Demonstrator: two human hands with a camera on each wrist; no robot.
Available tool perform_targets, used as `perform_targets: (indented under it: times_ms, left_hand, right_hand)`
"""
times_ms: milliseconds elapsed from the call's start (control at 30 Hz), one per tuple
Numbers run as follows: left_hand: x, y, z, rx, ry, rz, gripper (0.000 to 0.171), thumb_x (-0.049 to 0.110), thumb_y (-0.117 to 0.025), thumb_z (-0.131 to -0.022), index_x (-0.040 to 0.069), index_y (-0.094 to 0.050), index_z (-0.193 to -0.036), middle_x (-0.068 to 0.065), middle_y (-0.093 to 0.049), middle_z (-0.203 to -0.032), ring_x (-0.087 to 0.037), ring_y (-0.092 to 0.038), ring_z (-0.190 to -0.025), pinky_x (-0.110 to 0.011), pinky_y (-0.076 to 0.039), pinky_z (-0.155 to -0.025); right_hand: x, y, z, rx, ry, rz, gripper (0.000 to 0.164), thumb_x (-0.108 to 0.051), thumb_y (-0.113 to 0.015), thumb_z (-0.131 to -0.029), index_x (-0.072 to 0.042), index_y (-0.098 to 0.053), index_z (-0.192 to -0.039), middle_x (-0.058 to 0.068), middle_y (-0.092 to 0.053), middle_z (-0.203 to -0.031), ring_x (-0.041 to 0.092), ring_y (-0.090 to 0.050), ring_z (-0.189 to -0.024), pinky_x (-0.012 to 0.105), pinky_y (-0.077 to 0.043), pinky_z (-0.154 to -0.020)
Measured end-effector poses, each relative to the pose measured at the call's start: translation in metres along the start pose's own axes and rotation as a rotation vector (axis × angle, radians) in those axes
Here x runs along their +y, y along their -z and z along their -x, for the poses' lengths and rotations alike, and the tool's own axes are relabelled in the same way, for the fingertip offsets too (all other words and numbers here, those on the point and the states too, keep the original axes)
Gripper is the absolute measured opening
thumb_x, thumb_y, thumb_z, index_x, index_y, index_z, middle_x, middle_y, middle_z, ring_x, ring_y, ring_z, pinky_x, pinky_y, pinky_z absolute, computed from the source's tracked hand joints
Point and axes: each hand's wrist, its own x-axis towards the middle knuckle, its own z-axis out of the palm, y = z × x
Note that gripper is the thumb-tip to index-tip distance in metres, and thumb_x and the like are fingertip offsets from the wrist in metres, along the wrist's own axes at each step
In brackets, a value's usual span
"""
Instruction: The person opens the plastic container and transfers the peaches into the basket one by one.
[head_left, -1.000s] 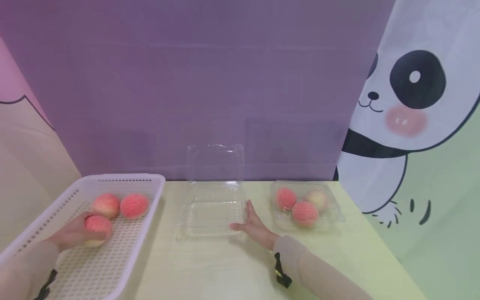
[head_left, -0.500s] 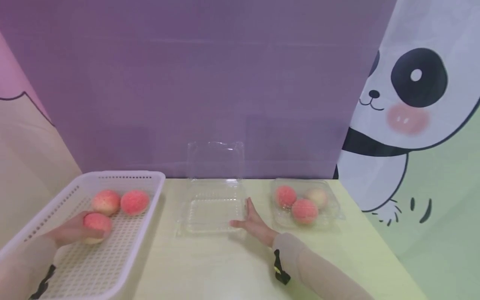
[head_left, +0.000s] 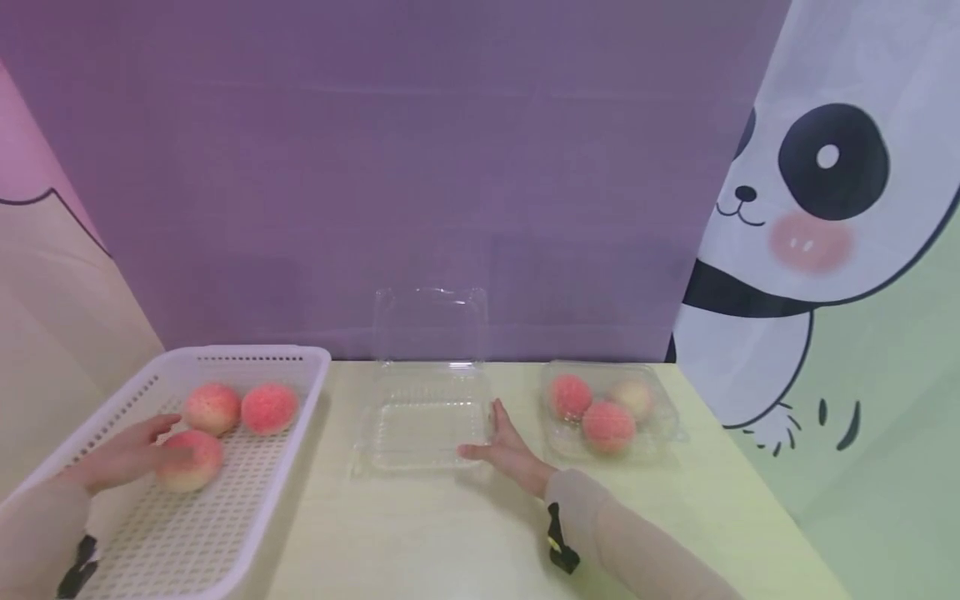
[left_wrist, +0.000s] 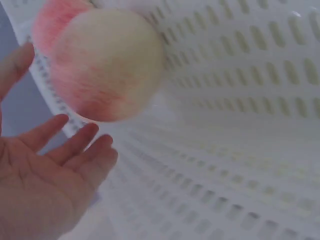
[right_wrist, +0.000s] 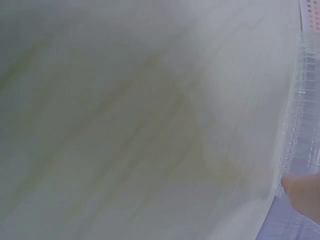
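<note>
My left hand (head_left: 131,454) is over the white plastic basket (head_left: 281,492), fingers and thumb spread beside the nearest peach (head_left: 197,471). In the left wrist view that pink and cream peach (left_wrist: 117,65) lies apart from the relaxed fingers (left_wrist: 82,145). Two more peaches sit behind it, a left one (head_left: 213,408) and a right one (head_left: 270,408). At mid-table stands a clear clamshell box (head_left: 431,437), its lid raised, with nothing inside. My right hand (head_left: 513,457) rests at its front right corner, fingers stretched along the side; the right wrist view shows the thumb (right_wrist: 304,195) at its edge.
A second clear clamshell (head_left: 652,450), lid down, holds three peaches on the right of the pale wooden table (head_left: 420,542). Behind the table rises a purple backdrop (head_left: 420,183), with a panda print (head_left: 832,233) to the right.
My left hand has let go of the nearest peach, opened its fingers and drawn slightly left. That peach stays in the basket. My right hand keeps its place at the box.
</note>
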Motion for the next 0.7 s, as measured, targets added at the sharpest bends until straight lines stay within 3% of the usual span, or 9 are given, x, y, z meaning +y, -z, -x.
perform_targets:
  times_ms: [100,300,500,700]
  left_hand:
    - [0.021,-0.001,0.005,0.066,-0.005,-0.04,0.069,0.028,-0.053,-0.09,-0.025,-0.027,-0.127,-0.048,-0.029,-0.125,-0.063,-0.034,-0.109,-0.063,-0.04,-0.081]
    - [0.062,-0.016,0.014,0.089,-0.041,-0.045,0.063,0.028,-0.059,-0.087,-0.015,-0.037,-0.128,-0.033,-0.054,-0.114,-0.048,-0.053,-0.101,-0.055,-0.046,-0.077]
    - [0.1,-0.021,0.019,0.102,-0.067,-0.101,0.063,0.034,-0.062,-0.085,-0.008,-0.043,-0.128,-0.032,-0.048,-0.125,-0.047,-0.054,-0.099,-0.057,-0.045,-0.074]
    - [0.138,-0.029,0.023,0.202,-0.163,-0.221,0.061,0.035,-0.069,-0.078,-0.005,-0.053,-0.12,-0.025,-0.059,-0.115,-0.04,-0.06,-0.094,-0.054,-0.047,-0.076]
  right_hand:
    - [0.003,0.0,0.0,0.011,0.008,-0.002,0.11,-0.026,-0.074,-0.075,-0.007,0.008,-0.146,0.017,0.003,-0.153,0.035,-0.001,-0.14,0.053,-0.006,-0.112]
    - [0.004,-0.003,0.006,0.075,0.037,0.031,0.11,-0.029,-0.076,-0.072,-0.005,0.001,-0.147,0.022,-0.004,-0.152,0.041,-0.012,-0.137,0.054,-0.015,-0.111]
    - [0.002,-0.005,0.012,0.136,0.081,0.094,0.109,-0.032,-0.078,-0.069,-0.003,-0.007,-0.146,0.024,-0.013,-0.15,0.043,-0.019,-0.135,0.055,-0.018,-0.11]
    - [-0.005,-0.006,0.02,0.19,0.14,0.216,0.102,-0.029,-0.078,-0.07,0.0,-0.015,-0.144,0.02,-0.016,-0.15,0.039,-0.019,-0.136,0.054,-0.018,-0.111]
